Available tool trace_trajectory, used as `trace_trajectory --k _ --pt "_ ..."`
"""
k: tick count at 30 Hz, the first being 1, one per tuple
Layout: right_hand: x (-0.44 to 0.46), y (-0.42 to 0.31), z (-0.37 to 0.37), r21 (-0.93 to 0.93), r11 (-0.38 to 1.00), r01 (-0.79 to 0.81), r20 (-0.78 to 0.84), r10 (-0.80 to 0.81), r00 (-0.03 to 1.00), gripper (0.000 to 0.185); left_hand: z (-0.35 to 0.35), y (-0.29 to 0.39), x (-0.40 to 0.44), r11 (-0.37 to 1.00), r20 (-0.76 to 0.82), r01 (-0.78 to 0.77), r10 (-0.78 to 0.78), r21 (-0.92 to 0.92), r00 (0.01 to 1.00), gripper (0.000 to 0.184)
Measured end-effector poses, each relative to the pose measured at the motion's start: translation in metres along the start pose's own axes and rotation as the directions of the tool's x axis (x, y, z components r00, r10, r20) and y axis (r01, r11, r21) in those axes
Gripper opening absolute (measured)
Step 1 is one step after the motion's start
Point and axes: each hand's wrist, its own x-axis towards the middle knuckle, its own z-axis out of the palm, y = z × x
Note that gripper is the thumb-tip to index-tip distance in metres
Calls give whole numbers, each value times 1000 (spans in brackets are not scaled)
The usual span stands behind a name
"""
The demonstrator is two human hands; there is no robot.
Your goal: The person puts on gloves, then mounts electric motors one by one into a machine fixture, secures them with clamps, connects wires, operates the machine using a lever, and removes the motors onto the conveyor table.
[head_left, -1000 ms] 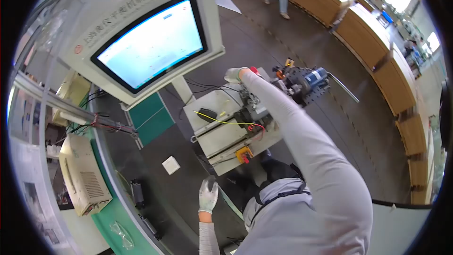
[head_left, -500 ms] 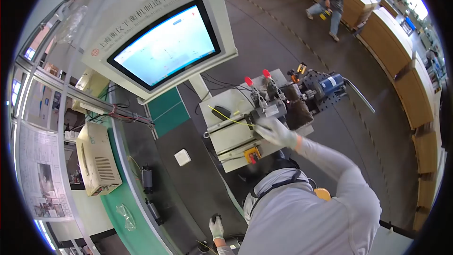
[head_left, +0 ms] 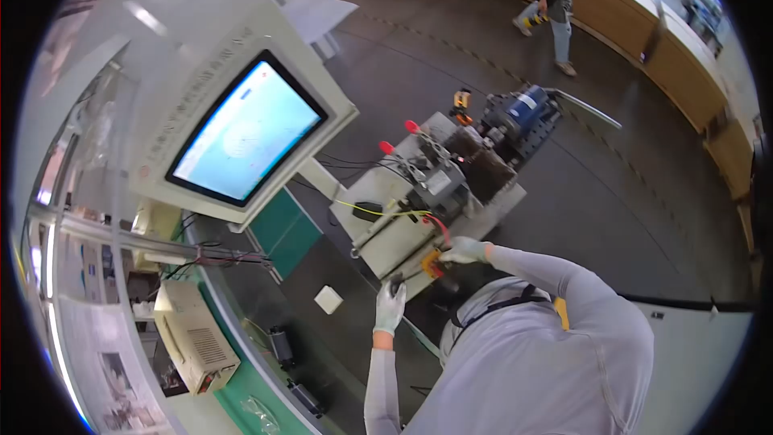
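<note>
My right hand (head_left: pixel 467 250), in a pale glove, is at the front edge of the machine's metal plate (head_left: pixel 385 246), beside an orange-yellow switch box (head_left: pixel 432 264). A curved red, wire-like strip (head_left: pixel 439 227) runs down to its closed fingers. My left hand (head_left: pixel 390 308), gloved too, is raised at the plate's near corner. A small dark thing (head_left: pixel 395 280) shows at its closed fingertips, too small to name. Beyond both hands a dark motor-like block (head_left: pixel 443 193) sits under two red-tipped toggle clamps (head_left: pixel 412 126), with a yellow-green wire (head_left: pixel 378 211) beside it.
A lit monitor (head_left: pixel 250 133) stands at left. A white square block (head_left: pixel 328 300) and dark cylinders (head_left: pixel 282 346) lie on the dark bench surface. A beige instrument box (head_left: pixel 193 334) is further left. Behind the blue motor (head_left: pixel 523 110), a person (head_left: pixel 557 12) walks past large cartons (head_left: pixel 616 8).
My right hand has come back from the clamped block to the switch box, and the red strip now shows. My left hand has risen from the bench to the plate. The view has turned.
</note>
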Motion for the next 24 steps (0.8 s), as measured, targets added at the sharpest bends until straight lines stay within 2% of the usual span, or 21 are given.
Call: trace_trajectory --k 1,2,3,4,5,7,8,11,12,14,16,17,19,21,23,24 --pt "-2 -1 17 68 992 102 59 -106 993 48 8 5 4 1000 30 18 -17 -18 999 26" --pt "1 2 37 318 937 143 75 -175 982 46 14 6 5 999 115 -21 15 46 993 29" --pt "-6 -9 48 303 936 181 80 -215 973 44 21 3 -3 992 209 -57 33 114 977 32" --pt "-15 -23 57 289 932 220 85 -253 964 43 28 0 -17 993 249 -15 -14 113 968 32" --pt "-27 -51 35 -3 963 271 110 -269 957 42 32 -3 -27 998 262 55 -63 40 963 32" --pt "-23 -49 35 0 968 253 71 -252 965 42 42 -5 -37 979 274 182 -150 -95 950 33" --pt "-26 -45 42 37 971 235 82 -237 968 42 44 1 -48 973 293 217 -186 -77 938 33" --pt "-10 -32 23 316 789 527 -179 -496 850 41 63 39 -43 955 36 295 -294 -22 955 36" --pt "-5 -26 21 331 777 536 -165 -511 844 41 69 44 -41 951 12 308 -308 -14 951 36" --pt "2 -19 13 317 895 314 87 -357 930 39 76 57 -35 916 -67 347 -341 202 938 35" --pt "3 -15 -5 51 834 550 75 -552 830 34 86 54 -35 872 -197 348 -295 345 935 33" --pt "7 -14 -12 42 821 569 100 -570 816 34 94 43 -39 862 -265 328 -237 386 935 32" --pt "14 -3 -12 67 786 614 160 -616 771 34 100 68 -33 805 -249 527 -470 271 847 32" --pt "27 8 -18 119 745 657 192 -666 721 35 108 96 -24 757 -297 578 -502 303 813 33" --pt "32 11 -33 77 724 686 463 -635 618 37 119 122 -16 675 -303 653 -578 343 757 39" --pt "42 9 -41 86 712 697 464 -648 605 37 119 126 -5 668 -321 659 -576 345 752 39"
